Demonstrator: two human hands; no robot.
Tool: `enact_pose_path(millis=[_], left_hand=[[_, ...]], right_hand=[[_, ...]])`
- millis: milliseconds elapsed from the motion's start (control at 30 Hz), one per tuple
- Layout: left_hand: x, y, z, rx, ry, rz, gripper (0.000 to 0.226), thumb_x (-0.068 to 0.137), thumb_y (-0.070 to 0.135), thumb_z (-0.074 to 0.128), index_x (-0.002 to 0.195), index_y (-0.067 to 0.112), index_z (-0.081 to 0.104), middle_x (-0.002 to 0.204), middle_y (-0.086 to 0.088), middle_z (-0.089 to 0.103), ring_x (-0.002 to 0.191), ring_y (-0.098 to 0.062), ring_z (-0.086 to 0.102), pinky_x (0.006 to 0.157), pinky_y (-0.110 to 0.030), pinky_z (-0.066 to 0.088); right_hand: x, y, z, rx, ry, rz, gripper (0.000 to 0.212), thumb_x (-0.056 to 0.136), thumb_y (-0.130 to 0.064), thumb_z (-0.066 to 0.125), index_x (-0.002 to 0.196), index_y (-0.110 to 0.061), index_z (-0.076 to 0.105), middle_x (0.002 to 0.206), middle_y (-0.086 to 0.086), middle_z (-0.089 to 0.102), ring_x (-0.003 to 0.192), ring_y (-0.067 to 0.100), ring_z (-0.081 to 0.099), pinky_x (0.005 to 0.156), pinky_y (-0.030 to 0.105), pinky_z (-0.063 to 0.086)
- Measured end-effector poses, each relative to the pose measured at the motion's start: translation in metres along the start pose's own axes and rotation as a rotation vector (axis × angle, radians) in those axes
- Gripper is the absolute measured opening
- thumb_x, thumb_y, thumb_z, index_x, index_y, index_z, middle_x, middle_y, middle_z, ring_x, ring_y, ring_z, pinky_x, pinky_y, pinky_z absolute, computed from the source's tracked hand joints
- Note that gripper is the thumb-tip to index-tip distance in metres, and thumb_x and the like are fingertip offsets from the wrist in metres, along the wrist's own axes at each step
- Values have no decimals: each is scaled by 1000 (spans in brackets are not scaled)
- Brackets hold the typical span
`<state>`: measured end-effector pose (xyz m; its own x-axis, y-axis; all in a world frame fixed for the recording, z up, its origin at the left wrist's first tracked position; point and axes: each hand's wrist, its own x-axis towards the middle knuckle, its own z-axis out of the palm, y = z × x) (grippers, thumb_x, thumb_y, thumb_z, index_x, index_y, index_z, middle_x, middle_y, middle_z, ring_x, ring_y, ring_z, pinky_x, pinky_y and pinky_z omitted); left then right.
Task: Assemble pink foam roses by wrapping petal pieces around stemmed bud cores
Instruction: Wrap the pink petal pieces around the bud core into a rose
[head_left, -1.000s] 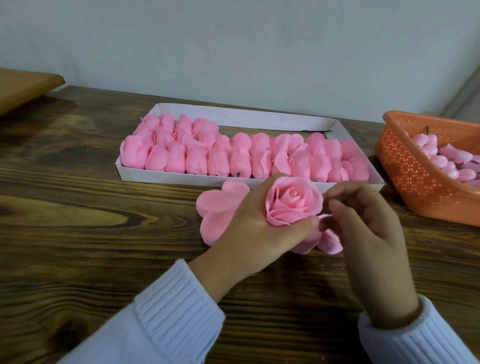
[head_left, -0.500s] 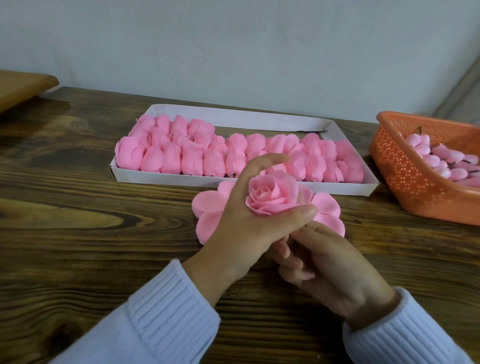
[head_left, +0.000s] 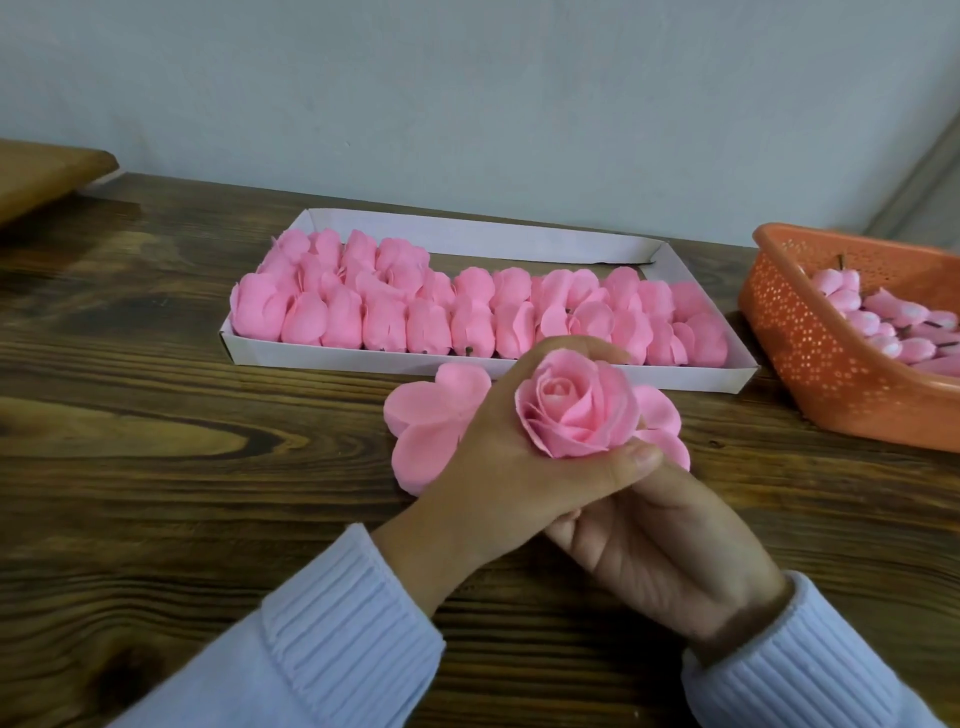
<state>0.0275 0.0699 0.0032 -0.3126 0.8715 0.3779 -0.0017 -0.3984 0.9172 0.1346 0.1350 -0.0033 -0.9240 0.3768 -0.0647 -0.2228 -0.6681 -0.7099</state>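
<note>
Left hand (head_left: 493, 470) gripping rose (head_left: 576, 415), right hand (head_left: 665, 551) tucked beneath

A second ago I saw the right hand (head_left: 660, 551) standing to the right of the pink foam rose (head_left: 576, 410), its back to me and its fingertips at the outer petals. It has since dropped and slid beneath the left hand (head_left: 498, 467). It now lies palm up, its fingers tucked out of my sight, so I cannot tell whether they hold anything. The move has uncovered the right-hand lobes of the flat pink foam petal piece (head_left: 431, 415) behind the rose.
</note>
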Motion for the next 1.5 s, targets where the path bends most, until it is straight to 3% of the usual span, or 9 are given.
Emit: enact_pose_path(millis=[133, 233, 333, 500, 700, 833, 1067, 1367, 1500], left_hand=[[1, -2, 0, 43, 35, -12, 37, 70, 10, 76, 104, 16, 63, 83, 8, 67, 84, -7, 66, 76, -21, 53], [1, -3, -1, 25, 64, -24, 22, 75, 8, 76, 94, 15, 66, 79, 7, 69, 81, -6, 68, 70, -19, 53], [2, -2, -4, 42, 101, 4, 18, 77, 6, 76, 86, 15, 63, 77, 5, 68, 79, -11, 68, 68, -22, 52], [6, -6, -6, 203, 114, 14, 36, 70, 14, 84, 87, 28, 56, 74, 16, 63, 72, -2, 62, 65, -19, 49], [6, -12, -2, 151, 77, -18, 28, 64, 31, 75, 85, 41, 60, 81, 11, 68, 79, -8, 66, 69, -30, 55], [7, -13, -1, 156, 87, -11, 24, 65, 39, 73, 85, 44, 59, 81, 13, 68, 78, -8, 67, 66, -26, 53], [7, -17, -3, 128, 99, 8, 37, 59, 32, 77, 89, 36, 57, 83, 9, 67, 79, -10, 67, 62, -27, 53], [5, -10, -6, 151, 33, 40, 26, 68, 26, 72, 87, 33, 57, 78, 15, 64, 73, -1, 61, 64, -18, 49], [3, -8, -7, 147, -27, -9, 23, 72, 20, 70, 90, 28, 58, 81, 3, 65, 74, -9, 64, 62, -29, 56]], right_hand=[[0, 1, 1, -37, 34, -38, 69, 76, -22, 76, 137, -6, 48, 148, 22, 37, 133, 34, 34, 115, 55, 12], [-2, 1, 0, -136, 117, -39, 52, 85, -20, 62, 133, -3, 52, 136, 24, 53, 122, 34, 53, 105, 49, 38], [-4, -1, -3, -328, 266, -225, 40, 81, -13, 63, 119, -1, 58, 112, 20, 67, 94, 30, 65, 77, 35, 58], [-10, -10, -3, -936, 337, -817, 32, 83, -2, 55, 109, -20, 59, 109, 4, 64, 105, 19, 62, 83, 31, 53], [-10, -12, -5, -1407, 331, -887, 21, 83, -13, 52, 100, -20, 62, 116, 7, 57, 114, 14, 55, 91, 30, 46], [-8, -12, -6, -1485, 368, -820, 25, 79, -2, 57, 99, -14, 65, 114, 6, 58, 111, 10, 56, 89, 24, 46], [-9, -11, -3, -1508, 418, -906, 14, 75, -16, 51, 82, -10, 61, 98, 4, 59, 99, 3, 55, 84, 12, 39], [-11, -9, -3, -1452, 420, -953, 10, 83, -17, 54, 89, -21, 60, 85, -11, 64, 76, 5, 60, 70, 15, 46], [-13, -11, -2, -1296, 329, -947, 16, 84, -6, 63, 94, -19, 61, 88, -9, 67, 82, 10, 66, 71, 20, 52]])
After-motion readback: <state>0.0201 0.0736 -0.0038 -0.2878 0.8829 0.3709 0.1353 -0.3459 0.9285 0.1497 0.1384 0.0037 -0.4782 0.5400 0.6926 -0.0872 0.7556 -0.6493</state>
